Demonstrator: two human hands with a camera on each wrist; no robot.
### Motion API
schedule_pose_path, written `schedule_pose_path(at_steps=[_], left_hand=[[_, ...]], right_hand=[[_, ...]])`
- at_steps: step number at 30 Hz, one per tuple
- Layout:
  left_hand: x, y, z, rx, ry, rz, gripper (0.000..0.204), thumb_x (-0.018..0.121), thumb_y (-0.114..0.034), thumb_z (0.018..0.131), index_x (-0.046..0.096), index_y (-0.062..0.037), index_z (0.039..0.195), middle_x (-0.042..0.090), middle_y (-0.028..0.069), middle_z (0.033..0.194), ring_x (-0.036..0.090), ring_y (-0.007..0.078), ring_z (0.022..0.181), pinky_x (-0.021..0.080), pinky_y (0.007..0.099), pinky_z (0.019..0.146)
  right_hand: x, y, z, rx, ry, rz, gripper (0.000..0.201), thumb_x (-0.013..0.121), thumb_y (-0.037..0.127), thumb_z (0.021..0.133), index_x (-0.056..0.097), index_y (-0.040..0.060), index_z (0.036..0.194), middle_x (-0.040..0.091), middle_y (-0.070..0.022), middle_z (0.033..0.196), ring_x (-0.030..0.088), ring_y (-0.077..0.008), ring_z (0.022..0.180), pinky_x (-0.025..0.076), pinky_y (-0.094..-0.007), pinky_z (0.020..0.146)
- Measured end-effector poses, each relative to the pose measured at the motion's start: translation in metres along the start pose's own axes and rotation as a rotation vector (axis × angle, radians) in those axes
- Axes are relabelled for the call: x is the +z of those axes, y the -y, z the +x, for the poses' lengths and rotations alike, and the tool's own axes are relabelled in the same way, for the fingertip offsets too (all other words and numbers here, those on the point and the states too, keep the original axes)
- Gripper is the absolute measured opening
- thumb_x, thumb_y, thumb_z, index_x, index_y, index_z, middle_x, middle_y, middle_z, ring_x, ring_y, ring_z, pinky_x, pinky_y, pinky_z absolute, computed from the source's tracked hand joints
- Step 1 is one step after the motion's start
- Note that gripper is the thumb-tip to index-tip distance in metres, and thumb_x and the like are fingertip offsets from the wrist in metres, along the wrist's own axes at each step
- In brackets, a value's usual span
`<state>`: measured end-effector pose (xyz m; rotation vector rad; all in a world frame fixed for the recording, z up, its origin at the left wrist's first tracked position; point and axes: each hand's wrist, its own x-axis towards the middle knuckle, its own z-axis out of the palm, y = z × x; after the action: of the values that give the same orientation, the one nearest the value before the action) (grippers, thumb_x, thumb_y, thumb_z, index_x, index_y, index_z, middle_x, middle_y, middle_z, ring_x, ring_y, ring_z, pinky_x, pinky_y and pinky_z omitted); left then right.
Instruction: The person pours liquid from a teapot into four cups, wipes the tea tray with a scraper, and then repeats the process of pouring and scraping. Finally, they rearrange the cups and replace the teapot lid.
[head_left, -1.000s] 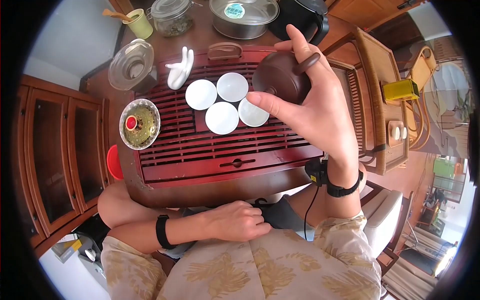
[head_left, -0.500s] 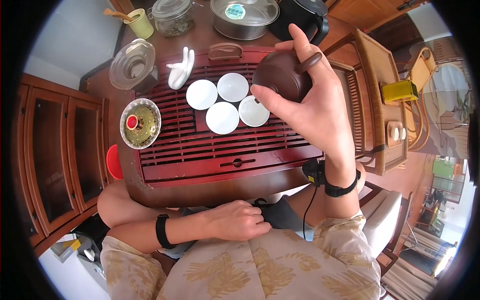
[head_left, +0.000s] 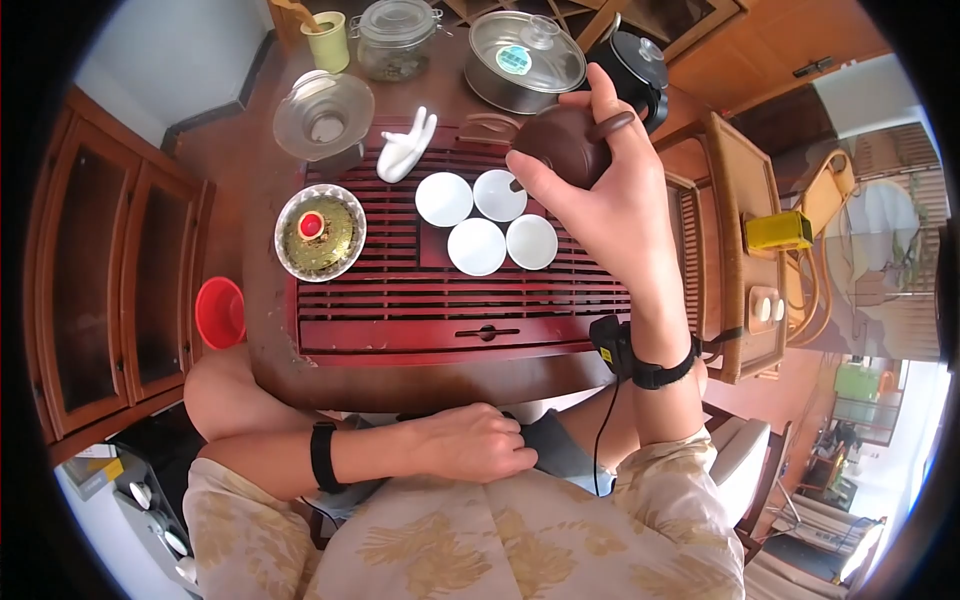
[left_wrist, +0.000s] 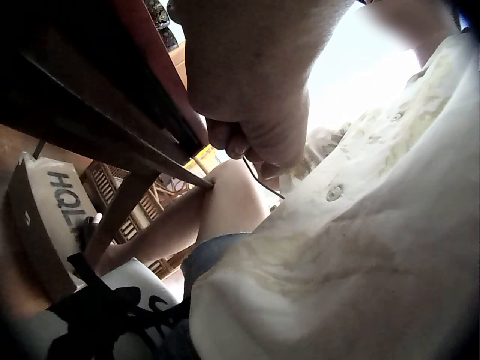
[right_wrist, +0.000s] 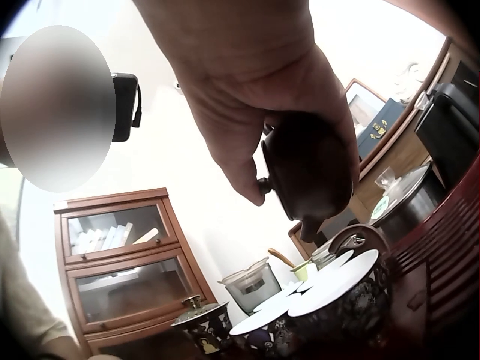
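Observation:
My right hand (head_left: 615, 205) grips a dark brown teapot (head_left: 562, 145) above the right side of the tea tray. A finger passes through its loop handle (head_left: 614, 124), and the thumb reaches to the lid knob (right_wrist: 264, 184). In the right wrist view the pot is tipped, its spout (right_wrist: 309, 229) pointing down over the white-lined cups (right_wrist: 337, 285). Several of these cups (head_left: 477, 246) stand in a cluster on the slatted red tray (head_left: 400, 335). My left hand (head_left: 470, 443) rests in the lap, fingers loosely curled, holding nothing.
A lidded bowl (head_left: 320, 232) with a red knob stands at the tray's left. Behind are a white hand figurine (head_left: 405, 148), a glass vessel (head_left: 323, 115), a jar (head_left: 393, 40), a lidded steel pot (head_left: 525, 65) and a black kettle (head_left: 640, 65).
The head view has shifted, so the table things appear farther right. Relative to the cups, my right hand has carried the teapot back and left. The left hand stays in the lap.

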<state>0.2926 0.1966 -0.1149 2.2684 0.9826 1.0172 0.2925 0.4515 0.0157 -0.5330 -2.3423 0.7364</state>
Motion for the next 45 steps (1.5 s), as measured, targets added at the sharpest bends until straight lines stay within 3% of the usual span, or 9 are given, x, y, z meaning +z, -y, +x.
schedule_pose_path(at_steps=[4, 10, 15, 18, 33, 35, 39, 43, 45], left_hand=[[-0.002, -0.003, 0.001, 0.008, -0.029, 0.017, 0.014, 0.073, -0.014, 0.088, 0.062, -0.0077, 0.084, 0.059, 0.0053, 0.068, 0.064, 0.0235, 0.069, 0.053, 0.0394, 0.056], [-0.001, -0.005, 0.001, 0.024, -0.051, 0.042, 0.016, 0.072, -0.015, 0.088, 0.059, -0.0081, 0.081, 0.06, 0.0057, 0.069, 0.065, 0.0252, 0.069, 0.054, 0.0404, 0.056], [-0.001, -0.006, 0.002, 0.031, -0.049, 0.031, 0.016, 0.073, -0.016, 0.087, 0.06, -0.008, 0.081, 0.061, 0.0062, 0.069, 0.066, 0.0258, 0.07, 0.055, 0.041, 0.057], [-0.006, -0.009, 0.003, 0.021, -0.009, -0.006, 0.01, 0.069, -0.012, 0.086, 0.063, -0.0043, 0.083, 0.067, 0.0111, 0.068, 0.073, 0.0316, 0.073, 0.058, 0.0458, 0.062], [-0.007, -0.01, 0.004, 0.059, -0.05, 0.056, 0.019, 0.075, -0.017, 0.081, 0.059, -0.0072, 0.081, 0.061, 0.0063, 0.067, 0.067, 0.0263, 0.069, 0.056, 0.0412, 0.055], [-0.013, -0.012, 0.007, 0.079, -0.107, 0.057, 0.021, 0.077, -0.016, 0.085, 0.058, -0.0086, 0.079, 0.059, 0.005, 0.066, 0.064, 0.0244, 0.065, 0.053, 0.0393, 0.051], [-0.075, -0.025, 0.035, 0.077, -0.391, 0.025, 0.04, 0.083, -0.013, 0.093, 0.051, -0.0127, 0.07, 0.049, 0.0017, 0.063, 0.053, 0.0204, 0.053, 0.041, 0.0369, 0.043], [-0.164, -0.043, 0.062, 0.08, -0.692, -0.002, 0.057, 0.09, 0.003, 0.085, 0.041, -0.0156, 0.063, 0.04, -0.0012, 0.056, 0.041, 0.0162, 0.044, 0.028, 0.034, 0.042], [-0.208, -0.052, 0.062, 0.084, -0.709, 0.062, 0.058, 0.09, 0.009, 0.083, 0.04, -0.0157, 0.064, 0.042, -0.0023, 0.056, 0.04, 0.0125, 0.045, 0.024, 0.0305, 0.043]], right_hand=[[0.008, 0.002, 0.001, -0.007, 0.031, -0.085, 0.111, 0.101, 0.036, 0.079, 0.045, -0.0144, 0.161, 0.068, -0.0229, 0.135, 0.073, -0.0315, 0.12, 0.061, -0.0403, 0.101], [0.01, 0.0, 0.003, 0.003, 0.023, -0.134, 0.116, 0.101, 0.047, 0.079, 0.046, -0.0157, 0.159, 0.068, -0.0232, 0.134, 0.073, -0.0314, 0.118, 0.061, -0.0396, 0.099], [0.006, 0.004, 0.008, -0.022, -0.003, -0.144, 0.114, 0.101, 0.049, 0.079, 0.049, -0.0163, 0.157, 0.07, -0.0221, 0.128, 0.073, -0.0321, 0.116, 0.06, -0.04, 0.099], [0.001, 0.007, 0.011, -0.023, -0.006, -0.141, 0.112, 0.101, 0.049, 0.08, 0.05, -0.0155, 0.156, 0.071, -0.0223, 0.127, 0.073, -0.032, 0.116, 0.06, -0.0405, 0.1], [-0.009, 0.017, 0.019, -0.053, -0.035, -0.169, 0.111, 0.1, 0.049, 0.081, 0.05, -0.0152, 0.156, 0.072, -0.0246, 0.13, 0.073, -0.0331, 0.117, 0.06, -0.0409, 0.1], [-0.008, 0.014, 0.018, -0.058, -0.033, -0.16, 0.111, 0.1, 0.048, 0.081, 0.05, -0.0152, 0.157, 0.071, -0.0251, 0.131, 0.074, -0.0336, 0.117, 0.06, -0.041, 0.099], [-0.008, 0.018, 0.016, -0.039, -0.033, -0.157, 0.113, 0.1, 0.047, 0.081, 0.047, -0.0155, 0.159, 0.069, -0.0261, 0.134, 0.074, -0.0339, 0.116, 0.061, -0.0414, 0.099], [-0.01, 0.019, 0.014, -0.013, -0.022, -0.115, 0.116, 0.1, 0.048, 0.08, 0.045, -0.0166, 0.16, 0.068, -0.0264, 0.135, 0.075, -0.0332, 0.116, 0.063, -0.0411, 0.097], [-0.011, 0.019, 0.013, -0.002, -0.037, -0.099, 0.114, 0.1, 0.048, 0.08, 0.048, -0.0171, 0.158, 0.069, -0.026, 0.133, 0.075, -0.033, 0.114, 0.063, -0.0404, 0.095]])
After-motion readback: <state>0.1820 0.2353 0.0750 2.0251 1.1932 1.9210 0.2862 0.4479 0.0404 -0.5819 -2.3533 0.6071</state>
